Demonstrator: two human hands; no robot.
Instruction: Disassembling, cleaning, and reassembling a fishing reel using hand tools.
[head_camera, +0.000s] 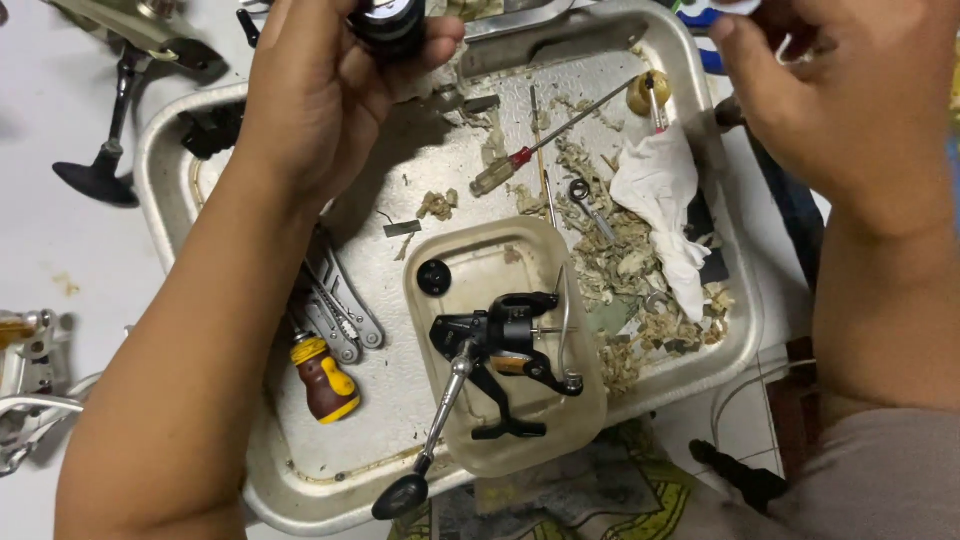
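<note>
My left hand (320, 95) is raised at the top of the view, fingers closed around a black round reel part (388, 22). At the top right, my right hand (850, 100) is curled, and what it holds is cut off by the frame edge. Below both hands lies a metal tray (300, 480). In it a clear plastic container (560, 425) holds a black fishing reel body (495, 340) with its crank handle (430, 440) sticking out, plus a small black round cap (434, 277).
The tray also carries a red-handled screwdriver (520, 158), a small spanner (590, 205), a folding multi-tool (335, 305), a brown-and-yellow stubby handle (325, 378), a white tissue (665, 200) and paper scraps. Other reels lie at the top left (115, 100) and left edge (25, 385).
</note>
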